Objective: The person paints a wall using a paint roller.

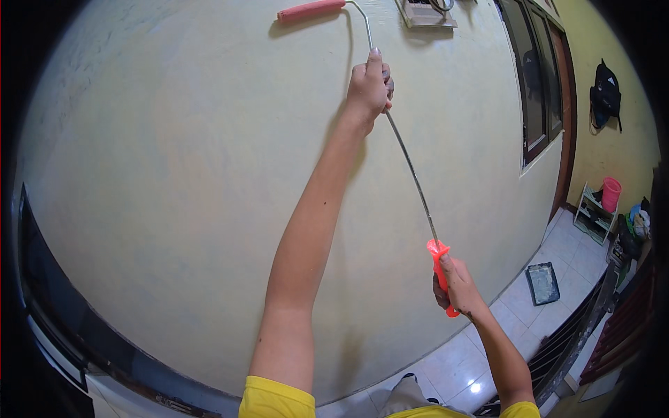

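Note:
A long-handled paint roller reaches up a pale yellow-green wall [174, 153]. Its pink roller sleeve [311, 10] presses against the wall near the top edge of the view. My left hand [371, 83] is raised high and grips the thin metal rod [411, 171] just below the bend. Lower down, my right hand [454, 282] is closed around the bright orange-red plastic handle [440, 265] at the rod's lower end. Both forearms come up from the bottom edge, with yellow sleeves showing.
A dark paint tray [543, 283] lies on the white tiled floor at the right. A brown-framed window [536, 83] and door edge follow the wall. A black bag [605, 94] hangs on the far yellow wall above a small rack with a pink bucket [611, 193]. A wall box [426, 12] sits beside the roller.

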A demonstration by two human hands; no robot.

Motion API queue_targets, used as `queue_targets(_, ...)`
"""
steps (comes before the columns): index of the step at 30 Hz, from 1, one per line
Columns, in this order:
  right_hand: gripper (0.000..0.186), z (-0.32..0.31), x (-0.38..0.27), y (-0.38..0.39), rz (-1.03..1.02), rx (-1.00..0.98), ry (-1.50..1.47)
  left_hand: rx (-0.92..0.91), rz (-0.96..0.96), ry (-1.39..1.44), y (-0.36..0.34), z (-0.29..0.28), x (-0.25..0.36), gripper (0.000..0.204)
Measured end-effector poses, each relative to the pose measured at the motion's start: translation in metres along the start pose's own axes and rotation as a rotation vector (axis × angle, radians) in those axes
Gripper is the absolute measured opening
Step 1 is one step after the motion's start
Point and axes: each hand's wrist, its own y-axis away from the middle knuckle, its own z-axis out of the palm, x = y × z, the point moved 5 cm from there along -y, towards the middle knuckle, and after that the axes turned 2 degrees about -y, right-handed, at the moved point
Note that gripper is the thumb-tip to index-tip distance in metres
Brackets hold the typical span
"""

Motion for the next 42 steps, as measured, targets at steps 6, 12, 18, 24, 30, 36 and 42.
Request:
queue_targets(6, 0.053, -0.001, 0.001, 0.002, 0.007, -0.002, -0.001, 0.001, -0.010, 0.001, 0.003, 0.002, 0.000, 0.049)
queue_targets(12, 0.053, -0.001, 0.005, 0.003, 0.010, -0.011, -0.005, 0.001, -0.014, 0.003, 0.007, 0.003, -0.001, 0.049)
queue_targets(18, 0.052, -0.002, 0.006, 0.004, 0.015, -0.004, -0.014, -0.015, -0.012, 0.013, 0.009, 0.005, -0.004, 0.049)
queue_targets(24, 0.052, -0.005, 0.013, 0.005, 0.013, -0.014, -0.015, -0.021, -0.022, 0.027, 0.010, 0.007, -0.009, 0.049)
queue_targets(30, 0.052, -0.005, 0.017, 0.007, 0.031, 0.000, -0.021, -0.020, -0.034, 0.041, 0.014, 0.009, -0.011, 0.049)
queue_targets(36, 0.052, -0.005, 0.021, 0.008, 0.029, -0.013, -0.029, -0.026, -0.037, 0.046, 0.016, 0.010, -0.014, 0.049)
queue_targets(42, 0.052, -0.007, 0.026, 0.010, 0.034, -0.020, -0.027, -0.041, -0.029, 0.047, 0.019, 0.012, -0.017, 0.050)
